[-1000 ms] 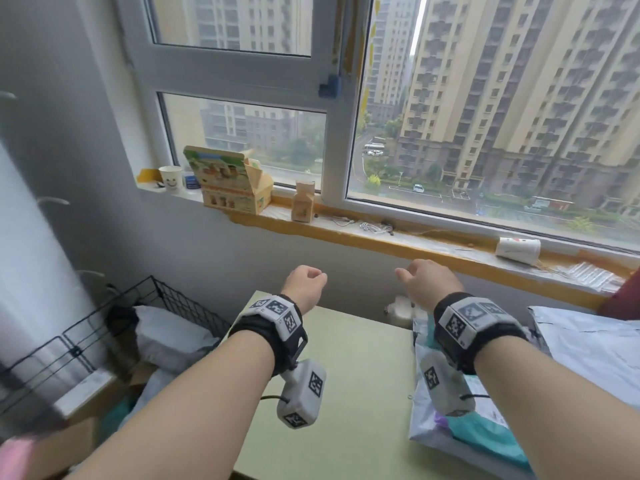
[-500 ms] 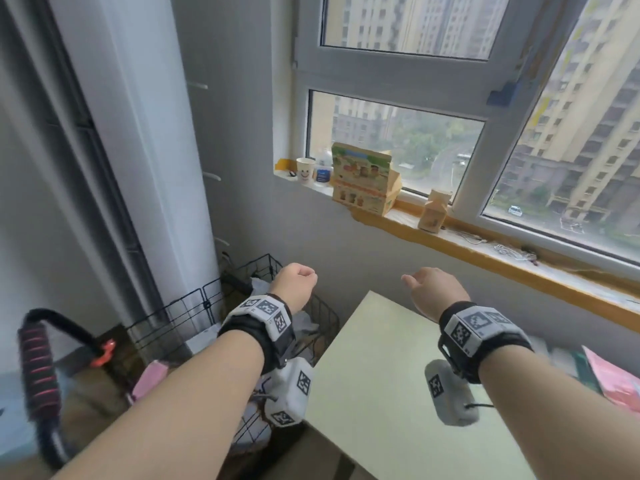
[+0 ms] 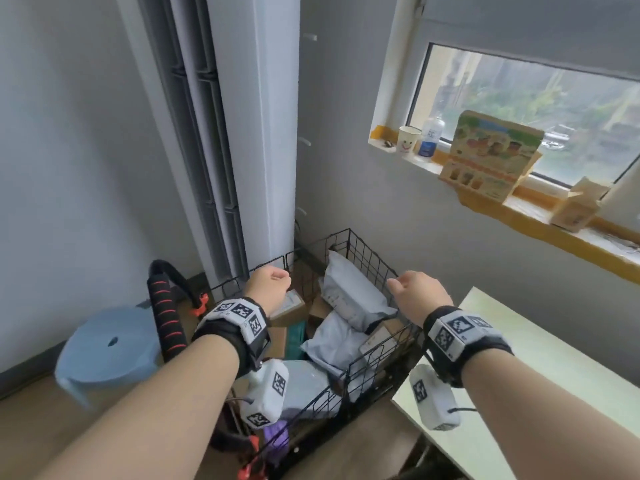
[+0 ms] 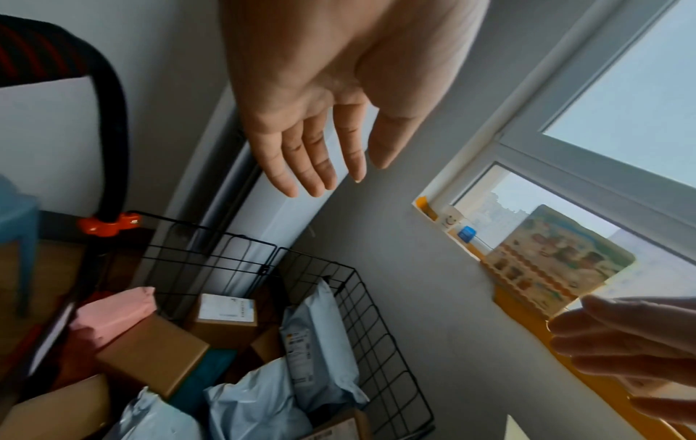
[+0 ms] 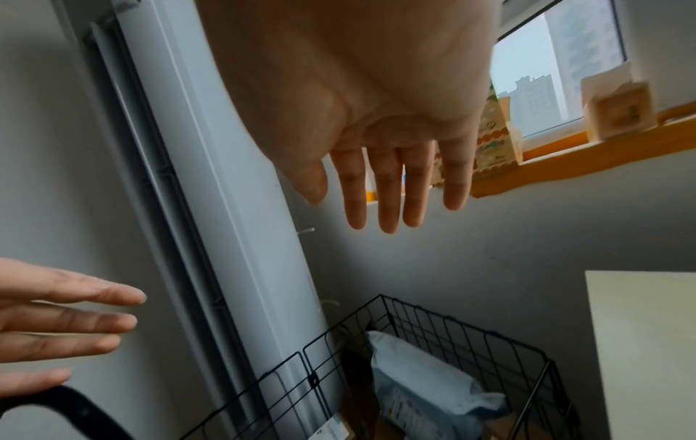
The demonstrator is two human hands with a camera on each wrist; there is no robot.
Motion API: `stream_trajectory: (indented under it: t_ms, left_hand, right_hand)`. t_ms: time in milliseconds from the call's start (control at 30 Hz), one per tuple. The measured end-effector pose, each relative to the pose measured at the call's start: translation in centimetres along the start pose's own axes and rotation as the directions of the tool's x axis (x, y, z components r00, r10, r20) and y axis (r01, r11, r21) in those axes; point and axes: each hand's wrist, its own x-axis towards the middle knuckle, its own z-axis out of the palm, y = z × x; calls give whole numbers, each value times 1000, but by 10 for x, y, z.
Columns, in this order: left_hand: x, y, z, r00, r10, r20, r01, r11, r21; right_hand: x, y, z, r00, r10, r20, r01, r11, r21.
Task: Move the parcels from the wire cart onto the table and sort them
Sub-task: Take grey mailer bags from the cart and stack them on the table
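Both hands hang empty above the wire cart (image 3: 363,258), the left hand (image 3: 268,287) and right hand (image 3: 417,294) each with fingers (image 4: 312,160) straight and slightly apart, holding nothing. The cart holds many parcels: pale grey mailers (image 3: 349,292), brown boxes (image 4: 150,354), a pink bag (image 4: 113,312). The visible corner of the worktop (image 3: 540,358) beside the cart is bare, so most of the moving and sorting seems to remain.

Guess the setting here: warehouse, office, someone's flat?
Probably a room in a flat, not a warehouse. A windowsill holds a paper cup and a bottle, a small wire cart of parcels stands in the corner beside a table, and a plastic stool sits nearby.
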Motion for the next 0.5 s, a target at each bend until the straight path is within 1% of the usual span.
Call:
stream_trajectory:
  t_ms: [133,267,500]
  left_hand:
    - [15,-27,-9,998,-59,-1,59,998,8]
    - [35,-38,-3,996,-89,5,89,996,9]
    - [83,-42,13,989,-144,13,144,989,-21]
  right_hand:
    - [12,-19,24,999,-14,52,14,1000,8]
    - [33,-31,41,995,-41,96,41,999,-2]
    - [101,-53,66,986,-64,151,65,998,0]
